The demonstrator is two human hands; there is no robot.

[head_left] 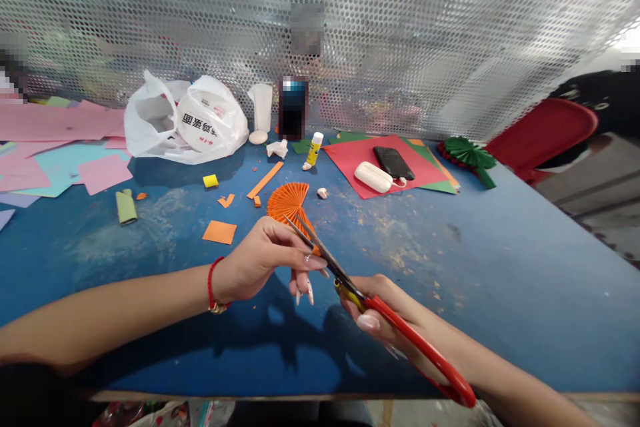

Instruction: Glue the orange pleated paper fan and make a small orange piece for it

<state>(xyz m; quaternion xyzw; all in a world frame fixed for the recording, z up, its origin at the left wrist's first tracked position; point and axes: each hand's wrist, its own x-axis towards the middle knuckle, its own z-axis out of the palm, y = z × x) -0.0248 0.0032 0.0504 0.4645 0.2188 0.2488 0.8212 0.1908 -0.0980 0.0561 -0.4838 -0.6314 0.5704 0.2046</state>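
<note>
My left hand (265,260) pinches the narrow end of a pleated orange paper fan (289,202), held just above the blue table (500,267). My right hand (387,320) grips red-handled scissors (400,327), fingers through the loops. The thin blades (313,243) are slightly parted and point up-left, their tips lying against the fan near my left fingers. A red cord bracelet (212,283) circles my left wrist.
Orange scraps (220,232) and a strip (265,179) lie beyond the fan. A white plastic bag (187,121), cup (263,107), glue stick (315,149), phone (393,163) and white case (373,177) on red paper (350,153), pink and blue sheets (60,160), green fan (467,155). Perforated metal screen behind.
</note>
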